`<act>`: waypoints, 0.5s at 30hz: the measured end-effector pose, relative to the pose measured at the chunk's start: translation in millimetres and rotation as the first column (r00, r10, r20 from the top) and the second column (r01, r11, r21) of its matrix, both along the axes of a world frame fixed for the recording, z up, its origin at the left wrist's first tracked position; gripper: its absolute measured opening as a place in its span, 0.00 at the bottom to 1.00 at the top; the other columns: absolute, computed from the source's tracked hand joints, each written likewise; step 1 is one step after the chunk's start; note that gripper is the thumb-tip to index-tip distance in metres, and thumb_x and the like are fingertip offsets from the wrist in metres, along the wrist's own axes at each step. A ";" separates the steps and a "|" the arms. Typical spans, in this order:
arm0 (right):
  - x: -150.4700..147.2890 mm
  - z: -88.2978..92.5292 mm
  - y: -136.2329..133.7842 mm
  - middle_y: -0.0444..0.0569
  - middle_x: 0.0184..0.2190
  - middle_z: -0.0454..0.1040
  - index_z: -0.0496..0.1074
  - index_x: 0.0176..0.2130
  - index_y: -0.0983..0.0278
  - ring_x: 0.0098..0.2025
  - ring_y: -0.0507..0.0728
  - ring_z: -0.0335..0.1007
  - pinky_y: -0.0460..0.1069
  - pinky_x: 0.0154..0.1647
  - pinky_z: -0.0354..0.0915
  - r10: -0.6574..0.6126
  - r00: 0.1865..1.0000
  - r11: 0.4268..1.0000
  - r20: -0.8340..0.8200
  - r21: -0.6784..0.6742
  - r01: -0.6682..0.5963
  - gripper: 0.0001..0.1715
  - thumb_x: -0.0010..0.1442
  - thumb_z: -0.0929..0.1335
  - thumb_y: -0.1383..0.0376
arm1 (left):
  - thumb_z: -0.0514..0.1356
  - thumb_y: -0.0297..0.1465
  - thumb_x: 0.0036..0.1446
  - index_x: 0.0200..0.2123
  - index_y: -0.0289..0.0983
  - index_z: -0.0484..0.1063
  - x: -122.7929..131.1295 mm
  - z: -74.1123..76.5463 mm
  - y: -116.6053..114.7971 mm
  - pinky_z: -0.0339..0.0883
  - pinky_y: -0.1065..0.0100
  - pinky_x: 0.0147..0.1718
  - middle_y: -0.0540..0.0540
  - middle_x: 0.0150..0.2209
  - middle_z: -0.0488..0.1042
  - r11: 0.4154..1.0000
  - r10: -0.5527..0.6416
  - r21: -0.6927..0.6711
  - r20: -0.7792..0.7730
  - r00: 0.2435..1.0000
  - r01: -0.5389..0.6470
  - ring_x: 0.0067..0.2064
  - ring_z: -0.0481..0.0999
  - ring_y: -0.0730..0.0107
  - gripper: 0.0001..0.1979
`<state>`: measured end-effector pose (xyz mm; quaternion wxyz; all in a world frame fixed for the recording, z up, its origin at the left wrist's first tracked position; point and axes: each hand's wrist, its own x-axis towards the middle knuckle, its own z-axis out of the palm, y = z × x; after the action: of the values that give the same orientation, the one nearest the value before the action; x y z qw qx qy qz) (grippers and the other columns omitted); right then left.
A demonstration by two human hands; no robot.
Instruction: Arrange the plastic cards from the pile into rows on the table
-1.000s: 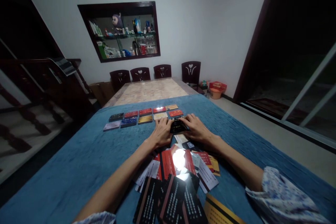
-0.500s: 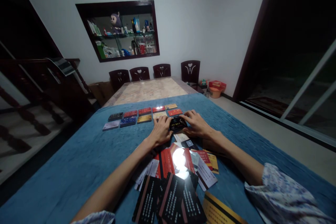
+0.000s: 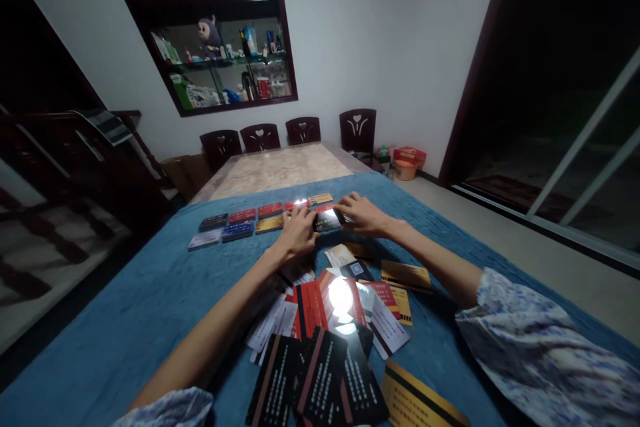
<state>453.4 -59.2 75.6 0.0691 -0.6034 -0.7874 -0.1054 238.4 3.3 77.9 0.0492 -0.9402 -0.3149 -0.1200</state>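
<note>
A black VIP card (image 3: 329, 219) is held level between my two hands, above the near row of card stacks. My left hand (image 3: 299, 230) grips its left edge, and my right hand (image 3: 364, 215) has its right end. Whether it is one card or a thin stack, I cannot tell. Left of my hands are two rows of neat stacks, among them a blue stack (image 3: 237, 231), a gold stack (image 3: 269, 224) and a red stack (image 3: 271, 209). Nearer to me lies a loose pile with red cards (image 3: 311, 307), black cards (image 3: 323, 373) and a gold card (image 3: 420, 397).
A blue cloth (image 3: 200, 307) covers the near part of the table, with a bare marbled top (image 3: 280, 170) beyond. Dark chairs (image 3: 357, 130) stand at the far end. A wall shelf (image 3: 215, 63) holds bottles and a plush toy. Stair railings (image 3: 45, 233) are at the left.
Both hands have carried the black card a little away from me, toward the near row of stacks. Gold cards on the right of the loose pile now show. The view has shifted slightly.
</note>
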 end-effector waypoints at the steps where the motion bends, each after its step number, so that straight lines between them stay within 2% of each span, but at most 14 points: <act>1: 0.6 2.6 3.0 0.59 0.56 0.66 0.66 0.59 0.62 0.54 0.65 0.56 0.54 0.45 0.60 -0.009 1.000 1.000 0.004 -0.005 0.009 0.30 0.60 0.71 0.61 | 0.61 0.31 0.56 0.56 0.40 0.66 1.6 2.7 1.9 0.57 0.47 0.54 0.39 0.57 0.67 1.000 0.007 0.002 -0.007 1.000 -0.007 0.59 0.60 0.49 0.23; 7: 4.8 11.4 18.3 0.58 0.56 0.66 0.67 0.57 0.60 0.55 0.66 0.56 0.55 0.45 0.61 -0.067 0.997 0.996 0.024 -0.053 0.068 0.28 0.59 0.70 0.61 | 0.60 0.32 0.57 0.55 0.40 0.67 13.9 8.5 14.9 0.56 0.46 0.55 0.39 0.57 0.67 1.000 0.025 0.008 -0.042 0.999 -0.024 0.58 0.61 0.50 0.21; 15: 11.8 6.8 28.9 0.59 0.55 0.67 0.68 0.57 0.59 0.57 0.68 0.57 0.58 0.47 0.65 -0.135 0.990 0.977 0.037 -0.162 0.139 0.28 0.58 0.70 0.62 | 0.60 0.34 0.56 0.54 0.39 0.68 35.7 -7.8 29.4 0.57 0.41 0.54 0.36 0.57 0.67 0.999 0.046 0.000 -0.101 0.994 -0.046 0.60 0.61 0.45 0.21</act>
<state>465.2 -30.2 82.4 0.0016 -0.6585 -0.7507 -0.0527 274.1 32.7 70.1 0.0665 -0.9376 -0.3338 -0.0707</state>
